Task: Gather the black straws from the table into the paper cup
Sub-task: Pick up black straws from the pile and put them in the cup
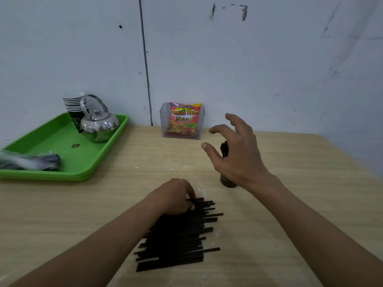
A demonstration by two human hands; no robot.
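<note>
A pile of black straws lies flat on the wooden table in front of me. My left hand rests at the pile's far end, its curled fingers pinching a few straws. My right hand hovers above the table with fingers spread and holds nothing. Behind that hand stands a dark paper cup, mostly hidden, with a bundle of black straws sticking up out of it.
A green tray at the left holds a steel kettle, a stack of paper cups and a plastic bag. A clear box with a red snack packet stands against the wall.
</note>
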